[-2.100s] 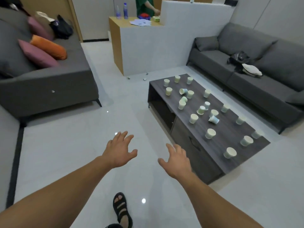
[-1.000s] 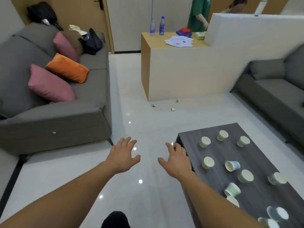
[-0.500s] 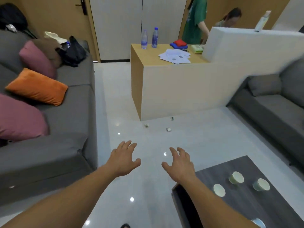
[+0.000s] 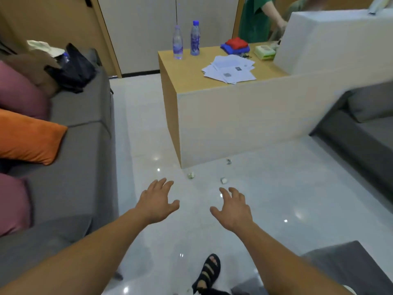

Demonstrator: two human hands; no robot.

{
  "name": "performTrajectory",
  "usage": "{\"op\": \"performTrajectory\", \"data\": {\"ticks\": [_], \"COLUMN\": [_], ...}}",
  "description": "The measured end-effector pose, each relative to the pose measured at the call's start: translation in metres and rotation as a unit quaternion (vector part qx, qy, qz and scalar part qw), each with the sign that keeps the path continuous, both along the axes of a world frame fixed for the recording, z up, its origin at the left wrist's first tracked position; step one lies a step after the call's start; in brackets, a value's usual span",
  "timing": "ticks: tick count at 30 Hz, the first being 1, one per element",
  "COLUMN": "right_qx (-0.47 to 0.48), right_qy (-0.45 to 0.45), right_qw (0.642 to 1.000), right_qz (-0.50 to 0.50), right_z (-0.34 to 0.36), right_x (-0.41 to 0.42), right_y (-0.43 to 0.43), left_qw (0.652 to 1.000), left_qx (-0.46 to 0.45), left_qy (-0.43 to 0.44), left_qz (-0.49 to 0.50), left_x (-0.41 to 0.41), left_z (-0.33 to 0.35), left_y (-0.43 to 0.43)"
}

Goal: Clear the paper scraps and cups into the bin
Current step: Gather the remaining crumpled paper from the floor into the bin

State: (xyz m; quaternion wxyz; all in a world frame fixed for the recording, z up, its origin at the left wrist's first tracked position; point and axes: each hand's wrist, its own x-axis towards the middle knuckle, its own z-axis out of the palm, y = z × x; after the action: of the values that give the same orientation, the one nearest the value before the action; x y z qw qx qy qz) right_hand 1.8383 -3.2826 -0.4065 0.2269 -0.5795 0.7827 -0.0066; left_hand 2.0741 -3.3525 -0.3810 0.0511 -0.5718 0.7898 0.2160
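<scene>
Three small paper scraps lie on the white floor by the foot of the counter: one (image 4: pixel 191 175) near its corner, one (image 4: pixel 223 180) to the right of that, one (image 4: pixel 228 161) closer to the counter wall. My left hand (image 4: pixel 156 202) and my right hand (image 4: pixel 232 208) are stretched out in front of me above the floor, fingers spread, holding nothing. Both hands are short of the scraps. Only a corner of the dark coffee table (image 4: pixel 348 265) shows at the bottom right; no cup and no bin is in view.
A grey sofa (image 4: pixel 85 150) with orange and pink cushions runs along the left. The wood-topped counter (image 4: pixel 191 81) holds two water bottles and loose papers; a person in green stands behind it. Another grey sofa (image 4: pixel 361 133) sits at the right. My sandalled foot (image 4: pixel 209 271) is below.
My view has moved forward and to the left, away from the coffee table; the cups have left the frame and the scraps are nearer. Both hands stay open and empty.
</scene>
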Motion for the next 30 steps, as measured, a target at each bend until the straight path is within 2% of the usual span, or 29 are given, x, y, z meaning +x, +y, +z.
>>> {"op": "performTrajectory", "data": {"ticks": [7,21,26,30], "right_qx": [0.003,0.062,0.092,0.130], "right_qy": [0.003,0.015,0.006,-0.001], "right_qw": [1.000,0.997,0.996,0.988], "right_qz": [0.015,-0.033,0.007,0.078], "right_z": [0.011,-0.030,-0.055,-0.100], "right_x": [-0.066,-0.160,-0.190,-0.224], "right_y": [-0.125,-0.328,-0.386,-0.437], "left_qw": [1.000,0.995,0.991,0.984], "left_qx": [0.017,0.085,0.118,0.130], "left_qy": [0.016,0.056,0.056,0.058], "left_qz": [0.003,-0.025,0.026,0.110], "left_x": [-0.069,-0.162,-0.182,-0.204], "left_z": [0.005,-0.057,-0.084,-0.115], "left_y": [-0.118,-0.355,-0.389,-0.406]}}
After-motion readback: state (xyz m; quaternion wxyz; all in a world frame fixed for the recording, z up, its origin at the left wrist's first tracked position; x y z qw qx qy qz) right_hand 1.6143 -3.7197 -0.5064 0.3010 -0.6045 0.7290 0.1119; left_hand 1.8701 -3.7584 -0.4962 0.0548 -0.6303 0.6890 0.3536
